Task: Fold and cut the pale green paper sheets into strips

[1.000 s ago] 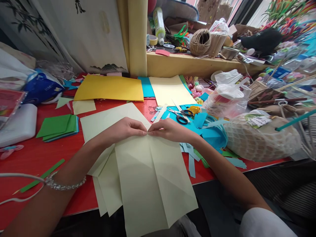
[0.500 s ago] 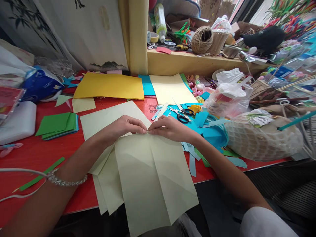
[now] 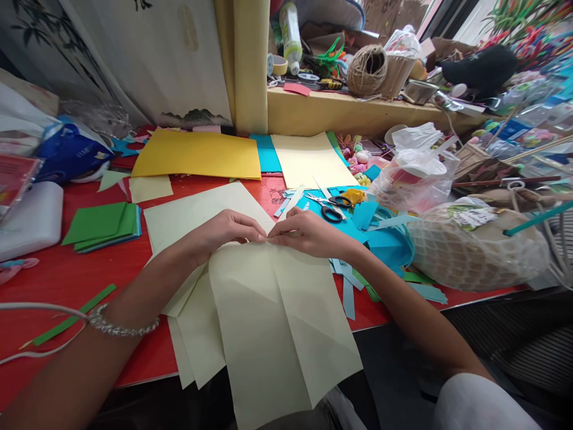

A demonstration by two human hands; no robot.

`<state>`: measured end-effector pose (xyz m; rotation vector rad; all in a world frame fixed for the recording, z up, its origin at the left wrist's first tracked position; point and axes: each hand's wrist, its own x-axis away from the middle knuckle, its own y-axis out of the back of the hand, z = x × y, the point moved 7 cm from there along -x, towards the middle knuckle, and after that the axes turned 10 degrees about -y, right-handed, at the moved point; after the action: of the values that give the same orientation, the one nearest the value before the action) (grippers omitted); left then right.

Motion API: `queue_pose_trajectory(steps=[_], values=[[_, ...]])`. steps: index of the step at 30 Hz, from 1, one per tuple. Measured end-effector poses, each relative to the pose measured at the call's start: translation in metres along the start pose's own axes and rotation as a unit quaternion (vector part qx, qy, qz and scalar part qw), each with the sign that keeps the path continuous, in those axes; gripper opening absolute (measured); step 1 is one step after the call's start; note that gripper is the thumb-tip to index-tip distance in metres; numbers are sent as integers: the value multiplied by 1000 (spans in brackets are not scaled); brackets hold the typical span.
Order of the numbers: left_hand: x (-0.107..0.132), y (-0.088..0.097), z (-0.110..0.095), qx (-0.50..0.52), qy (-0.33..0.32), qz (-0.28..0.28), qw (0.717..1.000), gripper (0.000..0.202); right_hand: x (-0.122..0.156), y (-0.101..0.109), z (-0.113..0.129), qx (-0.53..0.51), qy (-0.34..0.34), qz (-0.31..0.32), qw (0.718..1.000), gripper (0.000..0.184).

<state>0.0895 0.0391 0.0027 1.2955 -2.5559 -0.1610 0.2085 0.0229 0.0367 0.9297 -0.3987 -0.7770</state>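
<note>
A large creased sheet of pale green paper (image 3: 286,322) hangs toward me over the table's front edge, with a long crease running down it. My left hand (image 3: 235,227) pinches its top edge near the middle. Right beside it, my right hand (image 3: 302,232) pinches the same edge, and the fingertips of both hands nearly meet. The pinched bit itself is hidden by the fingers. More pale green sheets (image 3: 201,346) lie beneath and to the left, and another flat sheet (image 3: 201,209) rests behind my hands.
Black-handled scissors (image 3: 331,212) lie on blue paper scraps to the right. Yellow card (image 3: 197,155) and a cream sheet (image 3: 313,161) are at the back. Green paper squares (image 3: 98,224) sit at left, near a white cable (image 3: 40,306). A net-wrapped bundle (image 3: 478,245) stands right.
Both hands keep their pinch on the paper's top edge, almost without moving. The view has shifted very slightly.
</note>
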Motion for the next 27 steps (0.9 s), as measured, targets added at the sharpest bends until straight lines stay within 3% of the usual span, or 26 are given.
queue_pose_trajectory(steps=[15, 18, 23, 27], values=[[0, -7, 6, 83, 36, 27, 996, 10, 0, -1, -3, -20, 3, 3, 1000, 29], [-1, -5, 4, 45, 17, 31, 998, 12, -1, -2, -5, -41, -4, 15, 999, 27], [-3, -2, -3, -108, -48, 35, 992, 20, -4, -7, -14, -67, -39, 40, 996, 24], [-5, -2, -4, -146, -65, 37, 986, 26, -5, -7, -17, -82, -58, 42, 994, 24]])
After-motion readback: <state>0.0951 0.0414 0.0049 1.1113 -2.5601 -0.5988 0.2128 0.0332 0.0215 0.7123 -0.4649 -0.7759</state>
